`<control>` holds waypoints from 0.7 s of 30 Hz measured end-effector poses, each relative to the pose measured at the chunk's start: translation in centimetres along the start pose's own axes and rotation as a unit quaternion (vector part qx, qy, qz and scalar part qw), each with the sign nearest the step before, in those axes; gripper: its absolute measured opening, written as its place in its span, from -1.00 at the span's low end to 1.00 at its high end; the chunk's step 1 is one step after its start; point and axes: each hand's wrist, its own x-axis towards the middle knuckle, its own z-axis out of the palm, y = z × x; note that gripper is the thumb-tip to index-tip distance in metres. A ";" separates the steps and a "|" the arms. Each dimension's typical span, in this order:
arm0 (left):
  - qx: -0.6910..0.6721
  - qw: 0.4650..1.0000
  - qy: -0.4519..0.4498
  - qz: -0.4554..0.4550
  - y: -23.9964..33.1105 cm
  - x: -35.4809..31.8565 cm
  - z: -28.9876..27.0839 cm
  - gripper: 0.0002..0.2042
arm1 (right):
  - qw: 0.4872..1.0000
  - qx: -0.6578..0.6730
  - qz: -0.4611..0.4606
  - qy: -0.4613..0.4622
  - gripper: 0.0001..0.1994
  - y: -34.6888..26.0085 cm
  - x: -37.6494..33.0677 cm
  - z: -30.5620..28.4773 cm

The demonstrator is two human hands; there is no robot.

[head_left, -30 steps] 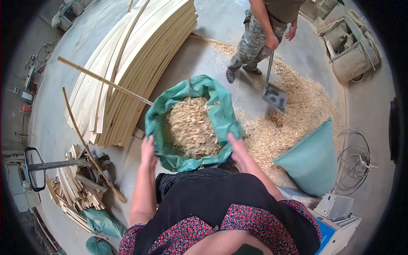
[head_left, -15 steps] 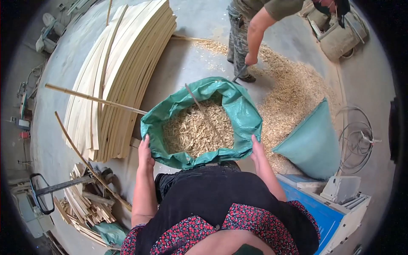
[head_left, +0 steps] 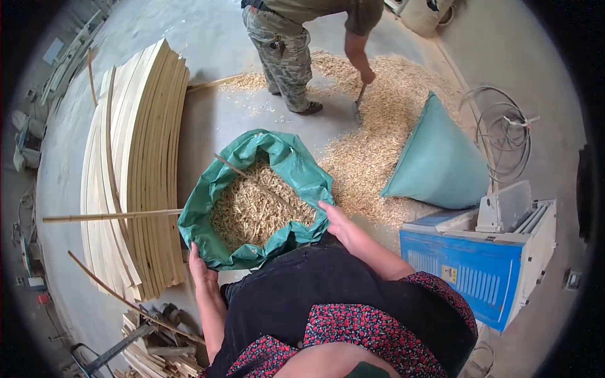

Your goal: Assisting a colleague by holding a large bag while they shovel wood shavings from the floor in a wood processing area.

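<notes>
The fingers [head_left: 195, 251] of the left hand [head_left: 201, 272] and right hand [head_left: 338, 222] grasp opposite sides of the open green plastic sack [head_left: 302, 167] containing pale wood shavings [head_left: 242, 211].

- Green sacks: two, being one open green sack [head_left: 296, 160] and one upright filled green sack [head_left: 444, 167].
- Wearer's hands: two, left hand [head_left: 200, 269] and right hand [head_left: 336, 220].
- Co-workers [head_left: 277, 50]: one, with one hand [head_left: 368, 77] visible.
- Shovels [head_left: 358, 112]: one.
- Floor heaps of wood shavings [head_left: 365, 173]: one main heap.
- Stacks of long boards [head_left: 138, 170]: one; individual boards too closely packed to count.
- Bamboo poles [head_left: 113, 216]: one.
- Blue-and-white machine cabinets [head_left: 460, 268]: one.
- Cable coils [head_left: 485, 142]: one, loops overlapping, not countable.
</notes>
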 end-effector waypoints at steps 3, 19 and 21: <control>-0.021 1.000 -0.006 -0.008 1.0 -0.8 0.7 -0.56 | 0.997 0.068 0.013 -0.032 -0.56 0.2 1.9 -2.4; 0.030 0.994 -0.066 0.087 1.5 0.1 4.1 -0.63 | 0.991 0.131 -0.022 0.023 -0.63 -3.7 4.3 -2.6; 0.026 0.995 -0.066 0.074 0.9 -0.2 3.4 -0.63 | 0.992 0.127 0.002 0.023 -0.63 -3.0 4.5 -2.6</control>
